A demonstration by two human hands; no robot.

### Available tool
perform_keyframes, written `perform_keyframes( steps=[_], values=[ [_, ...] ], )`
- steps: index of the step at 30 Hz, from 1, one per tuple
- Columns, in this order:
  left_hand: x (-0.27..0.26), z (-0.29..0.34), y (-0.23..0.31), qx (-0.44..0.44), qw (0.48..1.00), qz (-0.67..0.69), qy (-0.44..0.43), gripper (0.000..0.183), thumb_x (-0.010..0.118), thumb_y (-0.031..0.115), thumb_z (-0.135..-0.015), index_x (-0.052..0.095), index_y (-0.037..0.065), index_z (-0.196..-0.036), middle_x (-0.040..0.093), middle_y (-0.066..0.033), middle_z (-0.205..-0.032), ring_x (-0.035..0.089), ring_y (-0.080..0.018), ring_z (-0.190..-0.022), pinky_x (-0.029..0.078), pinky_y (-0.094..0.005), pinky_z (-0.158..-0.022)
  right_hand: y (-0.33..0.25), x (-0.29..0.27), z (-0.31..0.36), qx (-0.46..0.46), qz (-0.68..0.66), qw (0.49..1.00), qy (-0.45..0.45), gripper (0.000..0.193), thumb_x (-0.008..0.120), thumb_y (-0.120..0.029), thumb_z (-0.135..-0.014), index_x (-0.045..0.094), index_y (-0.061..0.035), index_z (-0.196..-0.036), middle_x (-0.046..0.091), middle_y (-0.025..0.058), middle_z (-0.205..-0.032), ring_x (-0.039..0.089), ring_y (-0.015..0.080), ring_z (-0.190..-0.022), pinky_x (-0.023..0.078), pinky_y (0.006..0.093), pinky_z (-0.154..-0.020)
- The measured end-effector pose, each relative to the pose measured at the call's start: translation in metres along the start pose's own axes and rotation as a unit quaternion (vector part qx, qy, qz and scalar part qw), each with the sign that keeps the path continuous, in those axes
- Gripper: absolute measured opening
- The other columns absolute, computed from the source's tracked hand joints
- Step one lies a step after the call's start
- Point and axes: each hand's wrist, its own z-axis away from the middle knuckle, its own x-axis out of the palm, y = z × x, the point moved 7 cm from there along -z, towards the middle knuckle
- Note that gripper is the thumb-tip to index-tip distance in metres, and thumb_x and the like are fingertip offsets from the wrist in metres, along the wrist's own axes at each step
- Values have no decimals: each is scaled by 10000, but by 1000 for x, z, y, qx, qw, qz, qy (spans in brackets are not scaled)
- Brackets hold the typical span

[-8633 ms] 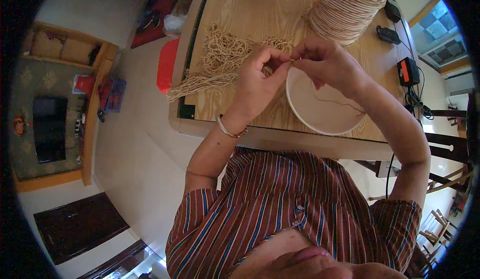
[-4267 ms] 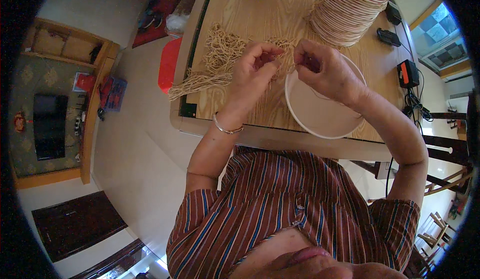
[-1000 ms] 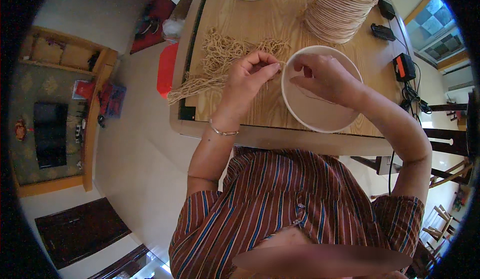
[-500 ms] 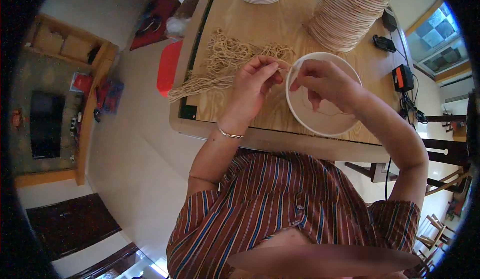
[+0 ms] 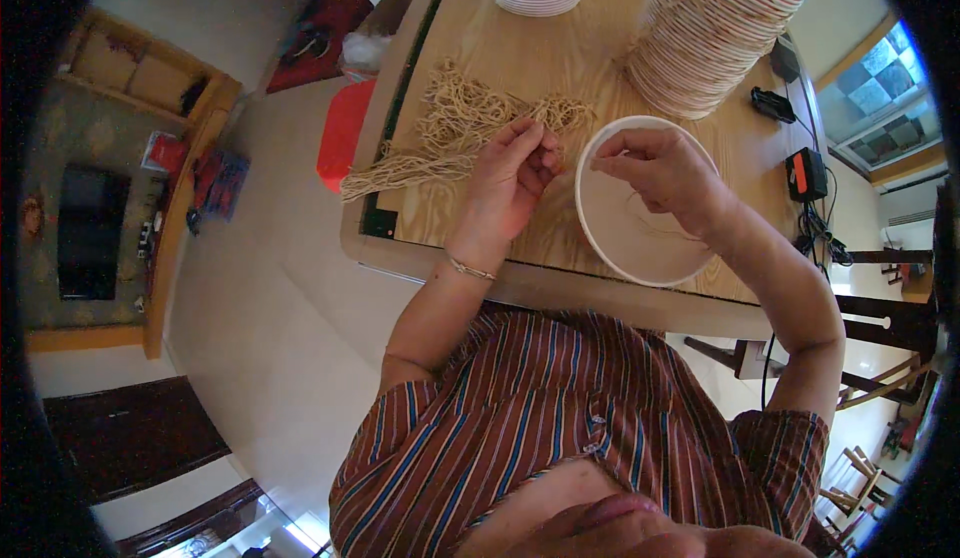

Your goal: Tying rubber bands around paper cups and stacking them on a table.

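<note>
Just beyond the white tub (image 5: 640, 243) stands a tall stack of tubs (image 5: 712, 43).

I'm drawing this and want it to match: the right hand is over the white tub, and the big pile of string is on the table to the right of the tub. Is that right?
Not quite: the head view shows the pile of string to the left of the white tub. The right hand is over the tub.
</note>
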Motion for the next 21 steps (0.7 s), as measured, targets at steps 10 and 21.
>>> perform_keyframes(
  steps=[10,21],
  values=[
    [-25,-7,7,31,997,30,66,103,635,146,-909,609,48,-896,618,-40,-807,564,-127,-678,504,-284,-632,-7,-2,-1,-89,97,991,-9,157,659,-191,-884,716,-69,-966,617,-48,-740,514,35,-638,421,225,-559],
    [-23,-9,30,90,996,-3,13,57,619,143,-919,587,106,-948,659,-70,-934,585,-131,-733,521,-295,-695,-10,6,-1,-216,190,957,41,111,655,-121,-891,689,-30,-942,608,-37,-702,517,23,-649,452,231,-589]
  ],
)
